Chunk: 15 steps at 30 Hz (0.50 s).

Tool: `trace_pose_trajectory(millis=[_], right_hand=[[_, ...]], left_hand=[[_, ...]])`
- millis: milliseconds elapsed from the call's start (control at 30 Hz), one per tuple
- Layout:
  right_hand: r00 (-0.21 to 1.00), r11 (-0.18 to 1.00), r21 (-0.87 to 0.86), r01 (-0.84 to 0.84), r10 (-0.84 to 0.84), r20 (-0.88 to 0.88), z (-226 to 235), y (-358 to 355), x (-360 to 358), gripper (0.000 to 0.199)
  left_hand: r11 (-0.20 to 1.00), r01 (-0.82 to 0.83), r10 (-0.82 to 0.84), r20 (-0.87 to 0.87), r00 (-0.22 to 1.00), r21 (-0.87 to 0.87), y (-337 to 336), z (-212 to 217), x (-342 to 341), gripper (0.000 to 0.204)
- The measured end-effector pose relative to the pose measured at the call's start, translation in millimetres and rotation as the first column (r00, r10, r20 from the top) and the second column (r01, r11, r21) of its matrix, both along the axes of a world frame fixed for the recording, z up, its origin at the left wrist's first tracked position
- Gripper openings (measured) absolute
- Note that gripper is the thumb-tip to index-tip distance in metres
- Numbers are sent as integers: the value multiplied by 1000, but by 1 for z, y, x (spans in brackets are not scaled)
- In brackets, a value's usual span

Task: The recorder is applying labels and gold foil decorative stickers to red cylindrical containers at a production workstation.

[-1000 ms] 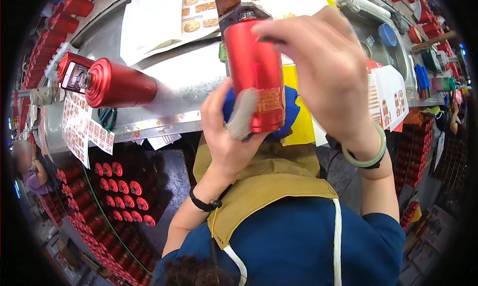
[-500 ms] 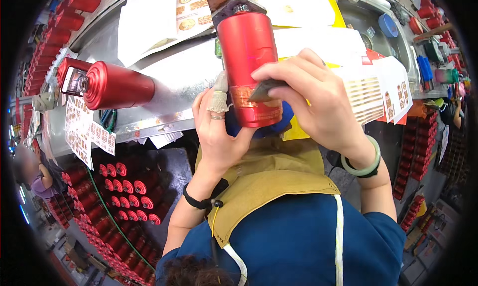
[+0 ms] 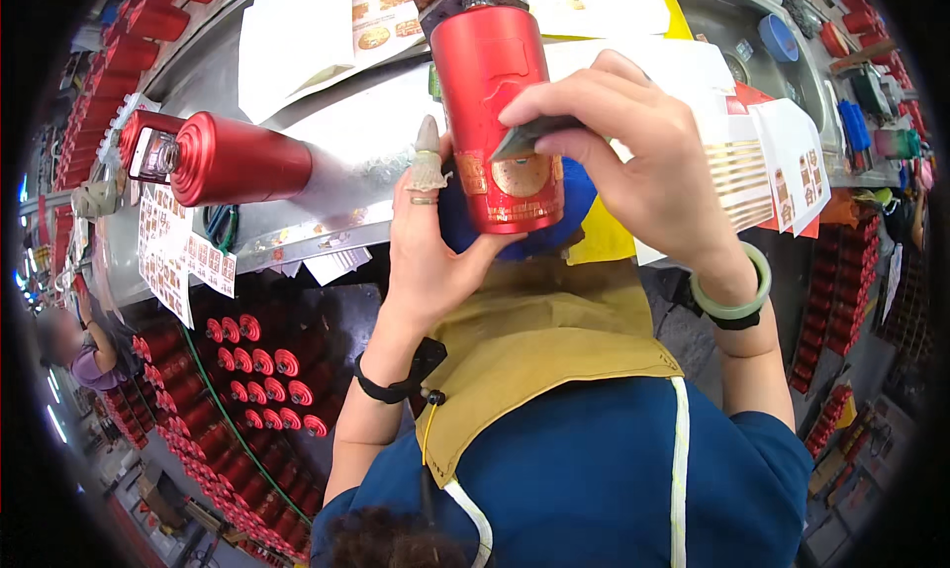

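My left hand [image 3: 430, 241] grips a tall red cylindrical candle [image 3: 495, 93] from below and behind, holding it upright over the bench; a pale cot covers one fingertip. My right hand [image 3: 643, 162] pinches a small dark flat piece [image 3: 529, 133] against the candle's front, just above a round gold sticker [image 3: 520, 177]. A green bangle [image 3: 737, 296] circles my right wrist and a black band [image 3: 391, 385] my left.
Another red candle [image 3: 233, 157] lies on its side on the metal bench [image 3: 346, 133] at the left. Sheets of small stickers [image 3: 188, 251] hang off the bench edge, more at the right [image 3: 782, 172]. Many red candles [image 3: 267, 365] lie stacked below.
The held candle has been turned so the gold sticker faces me. My right hand has slid from the candle's top down to its front.
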State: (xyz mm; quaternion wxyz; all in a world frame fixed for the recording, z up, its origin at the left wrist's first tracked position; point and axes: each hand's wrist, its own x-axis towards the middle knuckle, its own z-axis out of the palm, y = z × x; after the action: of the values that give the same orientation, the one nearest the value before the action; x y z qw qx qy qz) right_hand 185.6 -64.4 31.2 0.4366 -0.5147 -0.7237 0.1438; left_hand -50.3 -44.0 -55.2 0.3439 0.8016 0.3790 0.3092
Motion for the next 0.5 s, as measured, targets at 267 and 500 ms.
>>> trace_pose_trajectory(millis=[267,500], right_hand=[[919,966,5,258,-244,-311,-22,-18,18,23],[809,968,-220,121,-225,-543,-40,-33,12,27]], left_hand=[[877,205,65,531,845,-434,9,3,12,73],[822,233,36,456,889,-520,4,15,12,87]])
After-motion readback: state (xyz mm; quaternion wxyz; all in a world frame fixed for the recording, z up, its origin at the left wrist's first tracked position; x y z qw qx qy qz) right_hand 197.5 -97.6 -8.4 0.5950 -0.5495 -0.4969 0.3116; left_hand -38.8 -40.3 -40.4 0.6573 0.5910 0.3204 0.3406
